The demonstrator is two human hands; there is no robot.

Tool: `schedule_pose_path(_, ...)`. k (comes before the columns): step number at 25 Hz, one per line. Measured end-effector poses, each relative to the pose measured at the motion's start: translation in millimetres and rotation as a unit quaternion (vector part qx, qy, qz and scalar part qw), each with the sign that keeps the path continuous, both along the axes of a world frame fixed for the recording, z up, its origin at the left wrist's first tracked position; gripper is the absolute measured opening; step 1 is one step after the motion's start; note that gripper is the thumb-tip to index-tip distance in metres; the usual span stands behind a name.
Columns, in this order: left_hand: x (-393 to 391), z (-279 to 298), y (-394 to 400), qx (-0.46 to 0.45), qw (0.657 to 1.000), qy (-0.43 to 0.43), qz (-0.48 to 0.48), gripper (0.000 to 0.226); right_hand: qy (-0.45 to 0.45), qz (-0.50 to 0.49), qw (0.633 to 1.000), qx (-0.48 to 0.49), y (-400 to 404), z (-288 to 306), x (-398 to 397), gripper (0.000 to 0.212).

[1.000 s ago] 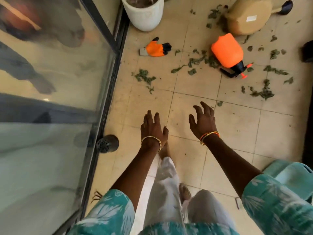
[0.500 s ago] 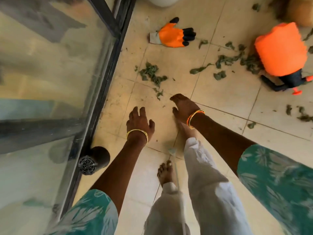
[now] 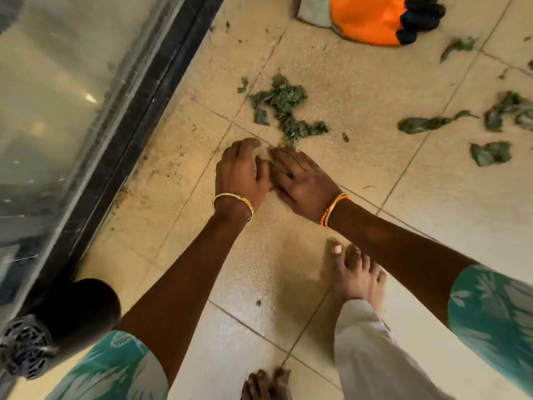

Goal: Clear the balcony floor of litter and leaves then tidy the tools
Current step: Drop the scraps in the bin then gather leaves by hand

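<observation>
Your left hand: your left hand (image 3: 240,171) is low over the tiled floor (image 3: 375,174), back up, fingers bent downward at the near edge of the leaf litter; nothing can be seen in its grasp, though the palm side is hidden, so you cannot tell if it has hold of anything.
Your right hand: your right hand (image 3: 302,177) lies just beside the left, touching it at the thumb side, fingers fairly straight and pointing at the leaves (a dull green scrap seems to sit under the fingertips, too blurred to be sure).
Leaves: the nearest pile of torn green leaves (image 3: 284,106) lies on the floor just beyond both hands; more loose leaves (image 3: 424,124) are scattered to the right, apart from the pile.
Glove: an orange work glove (image 3: 366,18) with dark fingertips lies at the top edge, well beyond the pile.
Left side: the dark door frame (image 3: 150,105) runs diagonally beside the floor, with a dark round object with a mesh end (image 3: 26,345) at its lower end.
Your feet: a bare foot (image 3: 356,272) stands below your right wrist.
</observation>
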State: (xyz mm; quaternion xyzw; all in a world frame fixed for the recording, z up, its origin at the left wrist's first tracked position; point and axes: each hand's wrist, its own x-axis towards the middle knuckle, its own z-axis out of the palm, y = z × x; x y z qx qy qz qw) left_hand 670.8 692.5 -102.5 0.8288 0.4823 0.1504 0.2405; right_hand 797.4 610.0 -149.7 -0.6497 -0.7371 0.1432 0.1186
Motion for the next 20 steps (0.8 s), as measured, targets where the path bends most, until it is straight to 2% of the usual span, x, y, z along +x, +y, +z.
schedule_pose_path(3, 2.9, -14.3, 18.5, 0.040, 0.997, -0.070, 0.019, 0.025, 0.009, -0.004, 0.996, 0.090, -11.1, -13.0, 6.0, 0.037)
schedule_pose_path(6, 6.9, -19.7, 26.2, 0.036, 0.992, -0.109, 0.044, 0.019, -0.025, -0.007, 0.995, 0.099, -23.9, -14.8, 14.7, 0.036)
schedule_pose_path(10, 23.8, -13.7, 29.2, -0.119, 0.972, -0.167, 0.114, 0.013, -0.047, -0.016, 0.994, 0.099, -37.7, -6.5, 18.0, 0.038)
schedule_pose_path(15, 39.3, 2.0, 31.2, -0.236, 0.948, -0.185, 0.108, 0.021, -0.026, -0.043, 0.992, 0.115, -35.3, 4.6, 17.5, 0.029)
schedule_pose_path(17, 38.3, 4.6, 28.2, -0.315, 0.924, -0.173, 0.128, 0.019, -0.003, -0.079, 0.990, 0.121, -30.8, 8.9, 12.2, 0.020)
schedule_pose_path(18, 37.6, 5.4, 24.7, -0.362, 0.907, -0.166, 0.138, 0.019, 0.023, -0.107, 0.986, 0.128, -27.0, 13.0, 10.1, 0.022)
schedule_pose_path(20, 35.8, 7.1, 11.1, -0.457, 0.865, -0.148, 0.143, 0.032, 0.092, -0.167, 0.970, 0.151, -20.1, 27.2, 6.7, 0.025)
